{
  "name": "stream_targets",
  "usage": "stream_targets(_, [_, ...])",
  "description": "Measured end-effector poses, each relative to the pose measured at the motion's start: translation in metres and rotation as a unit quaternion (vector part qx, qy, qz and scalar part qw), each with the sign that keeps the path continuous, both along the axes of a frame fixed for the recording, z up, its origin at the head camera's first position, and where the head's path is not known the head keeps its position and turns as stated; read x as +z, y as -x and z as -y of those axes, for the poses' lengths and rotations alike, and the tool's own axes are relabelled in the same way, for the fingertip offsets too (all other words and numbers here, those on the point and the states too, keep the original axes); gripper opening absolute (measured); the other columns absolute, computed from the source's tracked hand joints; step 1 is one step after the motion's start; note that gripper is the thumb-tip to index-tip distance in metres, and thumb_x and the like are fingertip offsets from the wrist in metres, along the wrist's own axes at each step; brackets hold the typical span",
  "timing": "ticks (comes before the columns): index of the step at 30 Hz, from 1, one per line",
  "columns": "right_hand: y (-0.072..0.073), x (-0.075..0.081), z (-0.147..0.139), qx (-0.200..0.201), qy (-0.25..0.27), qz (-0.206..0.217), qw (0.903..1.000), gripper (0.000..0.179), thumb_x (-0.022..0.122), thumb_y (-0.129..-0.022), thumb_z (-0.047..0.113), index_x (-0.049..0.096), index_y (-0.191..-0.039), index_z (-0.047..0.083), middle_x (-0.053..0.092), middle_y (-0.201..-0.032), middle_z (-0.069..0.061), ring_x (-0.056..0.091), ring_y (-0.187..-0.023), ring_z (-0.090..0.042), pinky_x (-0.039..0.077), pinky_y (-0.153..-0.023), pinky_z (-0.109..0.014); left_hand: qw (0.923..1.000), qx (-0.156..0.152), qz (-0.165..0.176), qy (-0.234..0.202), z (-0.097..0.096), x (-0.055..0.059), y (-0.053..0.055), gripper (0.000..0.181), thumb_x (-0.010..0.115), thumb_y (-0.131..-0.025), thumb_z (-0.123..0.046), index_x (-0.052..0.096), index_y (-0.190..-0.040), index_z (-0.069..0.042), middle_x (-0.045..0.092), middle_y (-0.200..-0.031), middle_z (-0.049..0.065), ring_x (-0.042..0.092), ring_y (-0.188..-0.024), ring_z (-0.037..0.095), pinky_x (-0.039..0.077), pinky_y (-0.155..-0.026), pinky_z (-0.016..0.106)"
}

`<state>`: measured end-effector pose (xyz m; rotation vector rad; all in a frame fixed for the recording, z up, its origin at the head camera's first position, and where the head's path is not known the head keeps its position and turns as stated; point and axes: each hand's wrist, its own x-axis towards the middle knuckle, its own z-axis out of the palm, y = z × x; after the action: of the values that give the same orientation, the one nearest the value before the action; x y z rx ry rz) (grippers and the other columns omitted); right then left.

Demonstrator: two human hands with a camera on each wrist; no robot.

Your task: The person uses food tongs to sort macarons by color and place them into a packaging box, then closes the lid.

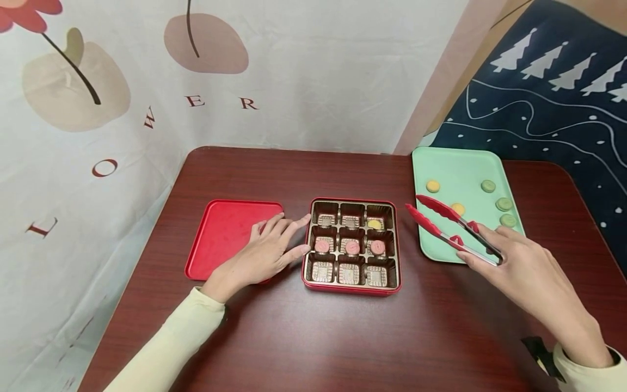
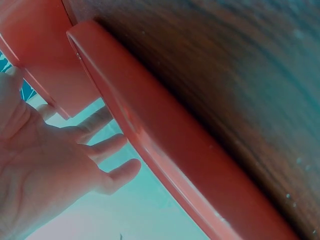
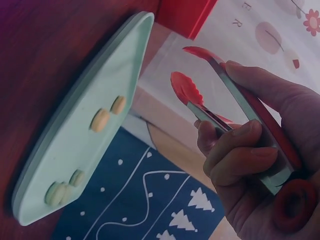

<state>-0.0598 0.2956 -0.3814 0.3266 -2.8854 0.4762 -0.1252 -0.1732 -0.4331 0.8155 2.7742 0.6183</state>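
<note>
My right hand [image 1: 531,272] grips a pair of red-tipped metal tongs [image 3: 250,107], whose jaws stand apart with nothing between them. They hover over the left edge of a mint-green tray [image 1: 455,163]. On the tray lie two yellow macarons [image 1: 433,186] and several green macarons [image 1: 503,204]. My left hand [image 1: 266,247] has its fingers spread, thumb and index fingertip touching the left side of a red square box [image 1: 350,290]. The box's brown insert has nine compartments: a yellow macaron [image 1: 374,224] sits back right, and three pink macarons [image 1: 352,247] fill the middle row.
A red lid [image 1: 220,228] lies on the brown table [image 1: 343,337] left of the box, partly beneath my left hand. A white printed curtain [image 1: 318,81] hangs behind the table. Dark blue fabric with white trees [image 1: 539,109] hangs behind and right of the tray.
</note>
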Motion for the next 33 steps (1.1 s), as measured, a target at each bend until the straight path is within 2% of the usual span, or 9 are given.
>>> stream_targets(5, [-0.002, -0.005, -0.01, -0.012, -0.004, 0.008, 0.9999, 0.067, 0.094, -0.084, 0.024, 0.069, -0.137, -0.011, 0.067, -0.102, -0.02, 0.051, -0.069, -0.025, 0.039, -0.057, -0.04, 1.0, -0.001, 0.001, 0.001, 0.0, 0.0, 0.0, 0.07, 0.054, -0.113, -0.052, 0.032, -0.173, -0.024, 0.054, -0.151, 0.015, 0.028, -0.156, 0.049, 0.021, -0.117, 0.068])
stream_targets(10, [-0.004, -0.009, -0.02, -0.023, -0.008, 0.008, 0.9997, 0.063, 0.092, -0.085, 0.02, 0.07, -0.136, -0.01, 0.064, -0.094, -0.014, 0.049, -0.067, -0.024, 0.037, -0.055, -0.039, 1.0, 0.002, 0.005, 0.0, 0.0, 0.0, 0.001, 0.072, 0.055, -0.112, -0.054, 0.031, -0.174, -0.025, 0.054, -0.151, 0.016, 0.028, -0.157, 0.048, 0.02, -0.116, 0.069])
stream_targets(16, [-0.005, -0.011, -0.027, -0.04, -0.007, 0.022, 0.9989, 0.066, 0.093, -0.085, 0.02, 0.067, -0.135, -0.015, 0.066, -0.1, -0.024, 0.052, -0.069, -0.03, 0.039, -0.055, -0.04, 1.0, 0.004, 0.006, 0.0, 0.0, 0.001, 0.0, 0.073, 0.056, -0.112, -0.053, 0.031, -0.174, -0.024, 0.053, -0.152, 0.016, 0.028, -0.157, 0.048, 0.02, -0.116, 0.069])
stream_targets(23, [-0.006, -0.013, -0.035, -0.058, -0.007, 0.043, 0.9974, 0.066, 0.091, -0.088, 0.021, 0.065, -0.135, -0.018, 0.064, -0.111, -0.033, 0.058, -0.076, -0.042, 0.044, -0.059, -0.049, 1.0, 0.004, 0.008, 0.002, 0.0, 0.0, 0.0, 0.073, 0.055, -0.112, -0.053, 0.03, -0.174, -0.024, 0.053, -0.153, 0.016, 0.028, -0.156, 0.048, 0.02, -0.117, 0.069])
stream_targets(28, [-0.007, -0.014, -0.037, -0.061, -0.012, 0.041, 0.9972, 0.067, 0.092, -0.086, 0.019, 0.064, -0.134, -0.019, 0.064, -0.107, -0.031, 0.055, -0.072, -0.037, 0.041, -0.056, -0.044, 0.9999, 0.006, 0.008, 0.003, 0.0, 0.0, 0.0, 0.074, 0.056, -0.112, -0.054, 0.03, -0.174, -0.024, 0.053, -0.153, 0.017, 0.027, -0.157, 0.049, 0.019, -0.117, 0.07])
stream_targets(33, [-0.007, -0.015, -0.04, -0.062, -0.017, 0.024, 0.9976, 0.067, 0.093, -0.085, 0.019, 0.065, -0.133, -0.019, 0.058, -0.09, -0.017, 0.046, -0.064, -0.027, 0.034, -0.053, -0.038, 0.9999, 0.006, 0.011, 0.004, -0.001, 0.0, 0.001, 0.073, 0.055, -0.112, -0.054, 0.03, -0.174, -0.024, 0.053, -0.153, 0.017, 0.027, -0.157, 0.049, 0.019, -0.117, 0.07])
